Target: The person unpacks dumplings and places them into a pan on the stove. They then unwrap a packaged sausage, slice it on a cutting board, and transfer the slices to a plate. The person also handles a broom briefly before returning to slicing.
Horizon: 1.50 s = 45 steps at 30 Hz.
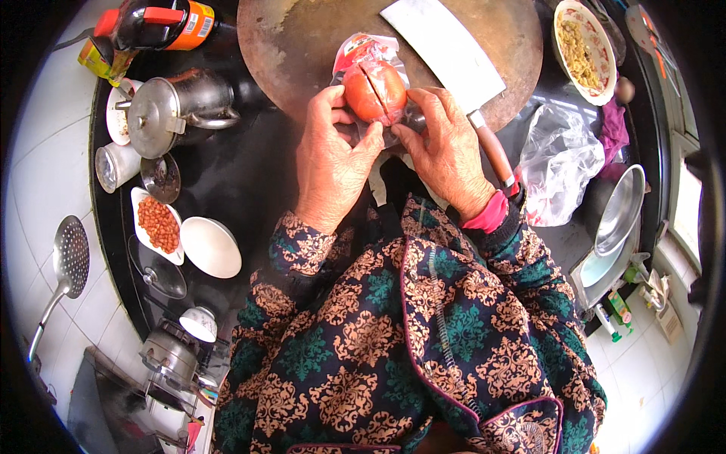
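Observation:
My left hand [334, 159] and my right hand [445, 147] hold a round, orange-red food in clear plastic wrapping [371, 93] from both sides. A dark straight slit runs slantwise across its top. Printed red film and loose clear plastic stick out at its far end. My fingertips pinch the wrapping at the near end. Beneath lies a round wooden chopping board [283, 62]. On the board, right of the packet, rests a cleaver [448, 48]; its wooden handle [492, 146] reaches past the board's near edge, close to my right wrist.
Right of me are a crumpled clear plastic bag [558, 164], a bowl of yellowish food [578, 51] and a metal basin [621, 210]. At left stand a metal pot [164, 113], a dish of beans or peanuts [157, 224], a white bowl [210, 247] and a dark bottle [159, 25].

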Available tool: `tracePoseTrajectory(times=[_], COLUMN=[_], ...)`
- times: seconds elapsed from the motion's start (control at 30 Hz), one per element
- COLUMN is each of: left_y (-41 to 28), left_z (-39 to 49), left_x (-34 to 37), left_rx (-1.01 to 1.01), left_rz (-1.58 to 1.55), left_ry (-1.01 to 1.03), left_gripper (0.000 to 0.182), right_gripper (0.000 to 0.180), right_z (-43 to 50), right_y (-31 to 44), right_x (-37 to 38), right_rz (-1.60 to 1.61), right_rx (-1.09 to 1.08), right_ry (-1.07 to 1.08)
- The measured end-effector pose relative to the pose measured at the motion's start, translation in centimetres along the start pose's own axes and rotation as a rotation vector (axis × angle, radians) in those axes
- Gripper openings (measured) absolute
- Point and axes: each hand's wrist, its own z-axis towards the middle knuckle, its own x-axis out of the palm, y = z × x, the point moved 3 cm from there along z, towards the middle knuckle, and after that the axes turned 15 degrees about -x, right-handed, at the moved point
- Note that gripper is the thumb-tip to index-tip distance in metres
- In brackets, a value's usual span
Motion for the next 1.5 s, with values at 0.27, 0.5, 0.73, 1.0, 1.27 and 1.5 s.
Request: tracePoseTrajectory(times=[0.27, 0.5, 0.73, 1.0, 1.27, 1.5], left_y=[-0.6, -1.1, -2.1, -2.9, -2.3, -2.4], left_z=[0.4, 0.2, 0.5, 0.8, 0.8, 0.7], left_x=[-0.5, -1.0, -1.7, -1.5, -1.4, -1.8], left_rx=[0.084, 0.168, 0.134, 0.085, -0.002, 0.006], left_rz=[0.007, 0.045, -0.045, -0.159, -0.303, -0.203], left_ry=[-0.027, -0.063, -0.029, 0.009, 0.026, -0.016], left_gripper=[0.054, 0.042, 0.044, 0.046, 0.043, 0.046], right_gripper=[0.047, 0.049, 0.056, 0.059, 0.057, 0.064], right_z=[0.4, 0.7, 1.3, 1.3, 1.2, 1.5], right_y=[-0.7, -0.4, 0.6, 1.4, 2.3, 2.4], right_x=[0.2, -0.6, -0.9, -0.2, -0.2, -1.2], right_rz=[-0.022, -0.021, 0.055, 0.026, -0.084, -0.032], right_rx=[-0.001, -0.005, 0.009, -0.03, -0.127, -0.168], right_ry=[-0.021, -0.052, -0.112, -0.18, -0.233, -0.122])
